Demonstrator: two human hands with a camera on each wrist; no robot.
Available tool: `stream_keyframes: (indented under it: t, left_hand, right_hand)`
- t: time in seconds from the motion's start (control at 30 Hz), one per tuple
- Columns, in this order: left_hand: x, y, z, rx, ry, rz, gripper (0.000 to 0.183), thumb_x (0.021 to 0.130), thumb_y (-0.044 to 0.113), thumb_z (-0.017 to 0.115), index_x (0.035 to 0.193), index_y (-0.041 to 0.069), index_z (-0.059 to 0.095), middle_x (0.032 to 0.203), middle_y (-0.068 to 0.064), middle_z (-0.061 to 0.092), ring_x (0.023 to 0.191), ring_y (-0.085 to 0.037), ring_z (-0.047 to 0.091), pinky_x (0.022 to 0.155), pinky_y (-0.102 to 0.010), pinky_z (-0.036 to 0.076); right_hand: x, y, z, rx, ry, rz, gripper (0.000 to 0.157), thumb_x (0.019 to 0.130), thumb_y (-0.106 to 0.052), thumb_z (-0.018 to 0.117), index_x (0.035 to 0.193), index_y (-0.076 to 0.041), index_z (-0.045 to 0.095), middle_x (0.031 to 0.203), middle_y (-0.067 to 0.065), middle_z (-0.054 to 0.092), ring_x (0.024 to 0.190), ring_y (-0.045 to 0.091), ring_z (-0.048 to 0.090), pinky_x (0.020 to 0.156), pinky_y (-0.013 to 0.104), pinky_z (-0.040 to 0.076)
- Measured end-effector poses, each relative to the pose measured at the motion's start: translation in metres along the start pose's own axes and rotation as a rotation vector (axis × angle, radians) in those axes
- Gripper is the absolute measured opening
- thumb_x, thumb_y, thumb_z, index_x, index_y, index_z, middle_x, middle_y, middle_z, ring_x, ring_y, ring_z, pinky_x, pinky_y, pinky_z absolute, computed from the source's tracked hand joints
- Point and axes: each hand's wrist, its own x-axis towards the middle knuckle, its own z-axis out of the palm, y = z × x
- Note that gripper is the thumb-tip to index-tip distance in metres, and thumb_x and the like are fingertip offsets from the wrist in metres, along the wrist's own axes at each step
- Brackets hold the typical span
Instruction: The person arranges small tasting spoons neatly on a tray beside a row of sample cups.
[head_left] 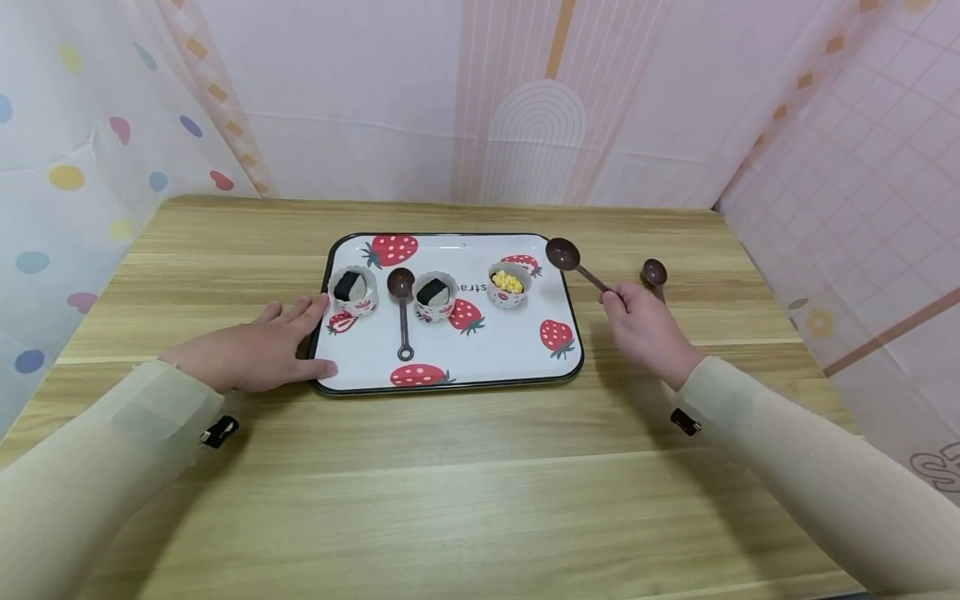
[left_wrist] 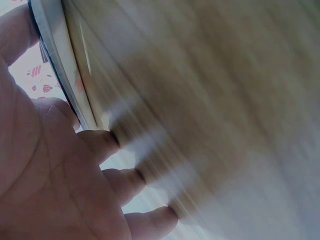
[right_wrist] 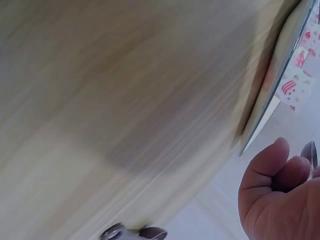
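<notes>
My right hand [head_left: 651, 332] pinches the handle of a brown measuring spoon [head_left: 562, 254], whose bowl hangs over the right rim of a white strawberry-print tray [head_left: 487, 367]. Spread out at the tray's left edge, my left hand [head_left: 262, 346] touches the rim with thumb and fingers. A second brown spoon [head_left: 403, 317] lies on the tray. To its left stands a paper cup [head_left: 362, 307] with a black-and-white piece in it; to its right is a similar cup [head_left: 435, 312]. A third cup [head_left: 508, 299] holds yellow bits [head_left: 507, 282].
Beyond my right hand another brown spoon [head_left: 654, 272] lies on the wooden table [head_left: 450, 483], its handle partly hidden by the hand. Patterned curtains [head_left: 360, 100] hang behind the table and along both sides.
</notes>
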Motion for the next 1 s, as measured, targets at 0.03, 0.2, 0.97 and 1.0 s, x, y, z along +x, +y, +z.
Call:
stream_keyframes:
  t: [0.03,0.2,0.97,1.0]
  left_hand:
    - [0.000,0.000,0.000,-0.002,-0.001,-0.001,0.122,0.091,0.081,0.056,0.169,0.005,0.001,0.170,-0.038,0.007,0.147,-0.075,0.006,0.112,-0.085,0.024]
    - [0.000,0.000,0.000,-0.003,0.000,-0.001,0.121,0.092,0.079,0.057,0.169,0.004,0.001,0.170,-0.039,0.007,0.146,-0.076,0.006,0.113,-0.084,0.024]
    - [0.000,0.000,0.000,-0.002,-0.002,0.002,0.120,0.093,0.076,0.059,0.169,0.003,0.002,0.169,-0.040,0.007,0.146,-0.076,0.006,0.113,-0.084,0.024]
    - [-0.001,0.000,0.000,-0.002,-0.002,0.001,0.120,0.093,0.076,0.059,0.169,0.003,0.002,0.169,-0.039,0.007,0.146,-0.076,0.006,0.113,-0.084,0.024]
  right_hand:
    - [-0.001,-0.001,0.000,0.011,0.005,-0.003,0.041,0.115,-0.027,0.035,0.123,0.002,0.064,0.074,0.005,0.049,0.059,0.019,0.047,0.054,0.030,0.043]
    - [-0.005,-0.008,0.003,0.081,0.035,-0.007,0.042,0.115,-0.027,0.036,0.123,-0.002,0.069,0.068,0.002,0.044,0.054,0.016,0.043,0.050,0.028,0.040]
    - [-0.008,-0.033,0.018,0.356,-0.069,0.095,0.034,0.109,-0.014,0.050,0.135,-0.005,0.068,0.126,0.019,0.068,0.107,0.028,0.063,0.089,0.030,0.054]
    - [-0.008,-0.034,0.019,0.373,-0.073,0.100,0.034,0.109,-0.013,0.050,0.136,-0.004,0.068,0.128,0.020,0.067,0.109,0.028,0.063,0.094,0.032,0.055]
